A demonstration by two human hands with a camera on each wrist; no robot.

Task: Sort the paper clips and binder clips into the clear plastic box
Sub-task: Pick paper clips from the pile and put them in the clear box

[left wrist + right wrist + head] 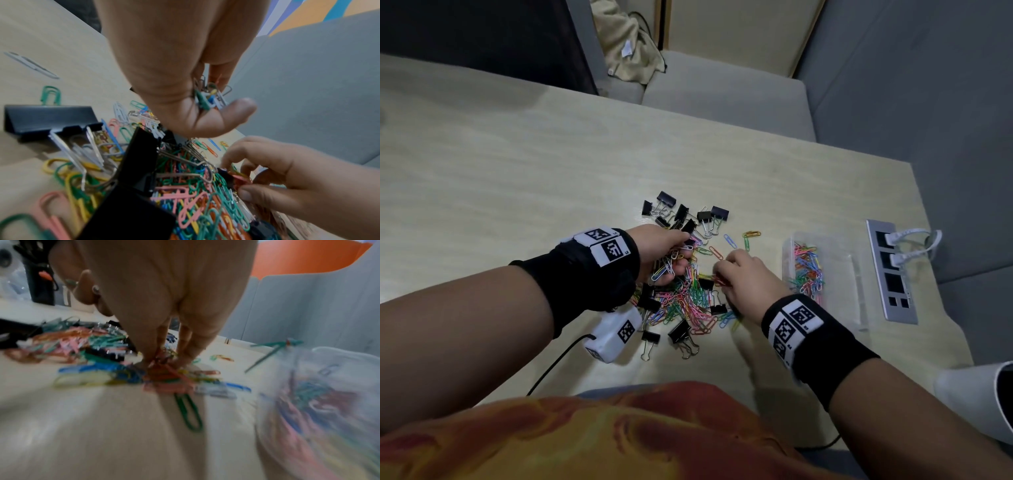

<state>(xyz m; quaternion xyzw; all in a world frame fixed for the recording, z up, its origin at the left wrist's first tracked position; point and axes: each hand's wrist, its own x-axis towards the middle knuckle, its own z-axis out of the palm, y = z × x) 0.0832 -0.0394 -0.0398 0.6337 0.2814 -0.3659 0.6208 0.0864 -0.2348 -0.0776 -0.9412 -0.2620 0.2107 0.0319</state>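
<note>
A heap of coloured paper clips [688, 301] mixed with black binder clips [679, 330] lies on the pale wooden table [517, 164]. More binder clips [681, 212] lie at the heap's far side. My left hand [671, 255] hovers over the heap and grips a bunch of paper clips [207, 95] between curled fingers and thumb. My right hand [726, 270] reaches into the heap and pinches red and orange paper clips [162, 363]. The clear plastic box [825, 274] stands to the right with several coloured paper clips inside [316, 395].
A silver power socket strip [892, 272] with white plugs is set in the table right of the box. A white device [613, 334] with a black cable lies under my left wrist. Grey sofa cushions [722, 99] border the table's far edge.
</note>
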